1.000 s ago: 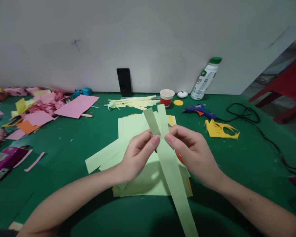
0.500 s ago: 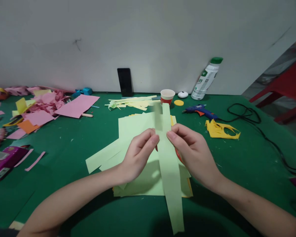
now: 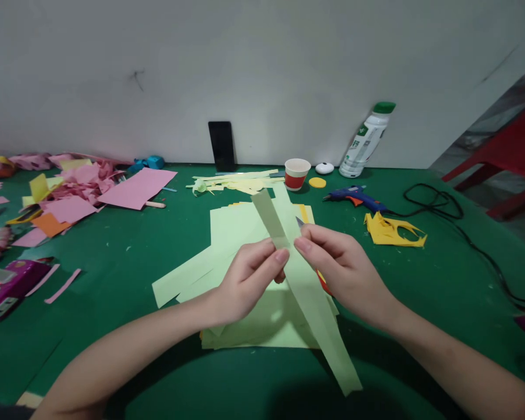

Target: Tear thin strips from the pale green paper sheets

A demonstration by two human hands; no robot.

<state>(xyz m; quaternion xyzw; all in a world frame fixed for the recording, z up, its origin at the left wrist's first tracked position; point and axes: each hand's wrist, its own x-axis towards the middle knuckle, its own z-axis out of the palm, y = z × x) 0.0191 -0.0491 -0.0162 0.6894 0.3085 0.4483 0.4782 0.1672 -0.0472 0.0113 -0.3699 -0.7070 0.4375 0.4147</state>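
Note:
A long pale green paper strip (image 3: 317, 312) slants between my hands above the stack. Its upper part shows as two separate ends, one leaning left and one nearly straight away from me. My left hand (image 3: 254, 274) is closed, pinching the strip between thumb and fingers at the left-leaning end. Across from it, my right hand (image 3: 343, 268) pinches the strip's right edge with thumb and forefinger. A pointed blade tip above that hand and a red handle (image 3: 324, 284) below it look like scissors held in the palm, mostly hidden. Underneath lies a stack of pale green paper sheets (image 3: 231, 227).
A paper cup (image 3: 297, 174), paper scraps (image 3: 240, 182) and a phone (image 3: 222, 146) stand or lie behind. To the right are a blue glue gun (image 3: 356, 197) with its black cable, a cut yellow piece (image 3: 382, 232) and a leaning bottle (image 3: 365, 140). Pink paper (image 3: 137, 188) lies left.
The strip has turned: its lower end swung right and its left upper end now tilts left. Both hands moved down slightly. More of the blade tip and red handle shows at my right hand.

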